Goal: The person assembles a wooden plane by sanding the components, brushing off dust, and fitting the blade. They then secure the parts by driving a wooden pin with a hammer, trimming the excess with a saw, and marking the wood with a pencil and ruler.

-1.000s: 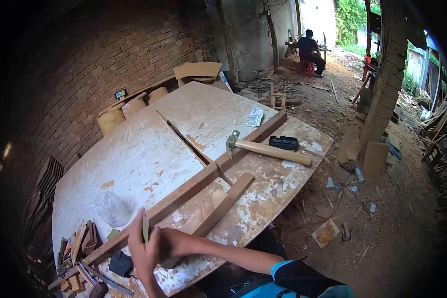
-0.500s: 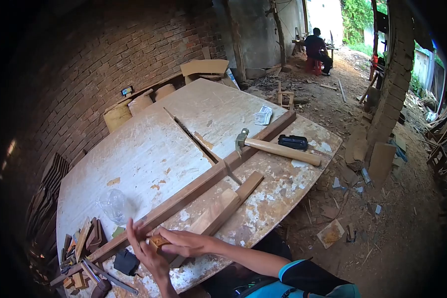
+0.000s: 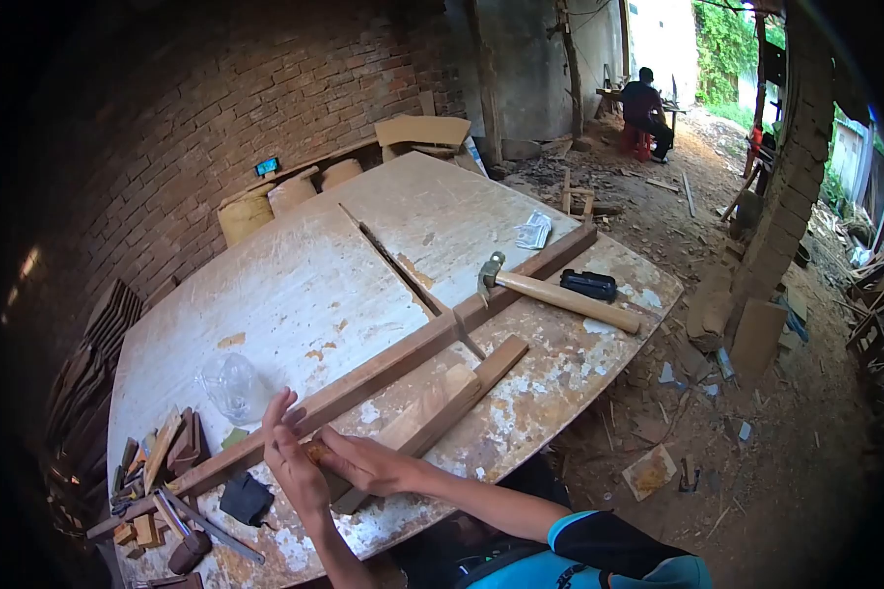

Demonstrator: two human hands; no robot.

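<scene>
Near the front edge of the worn table, my right hand [image 3: 361, 462] is closed round a small brown wooden piece [image 3: 316, 451], mostly hidden by the fingers. My left hand [image 3: 292, 456] is beside it with fingers raised and apart, its palm side close to the piece. A long dark wooden bar [image 3: 378, 371] runs across the table just beyond both hands. Under and beside my right wrist lie a pale wood block [image 3: 424, 407] and a longer brown strip [image 3: 496, 373]. A black cloth-like item [image 3: 247, 499] rests left of my left hand.
A hammer [image 3: 560, 297] lies across the bar, near a black case [image 3: 588, 285]. A clear plastic container [image 3: 231, 385], wood scraps [image 3: 172, 447] and a metal square [image 3: 216, 530] are on the table's left [image 3: 182, 334]. A person [image 3: 644, 108] sits far back.
My left hand's fingers have risen slightly and turned beside the brown piece. My right hand has shifted a little, covering more of it. The whole view has shifted slightly.
</scene>
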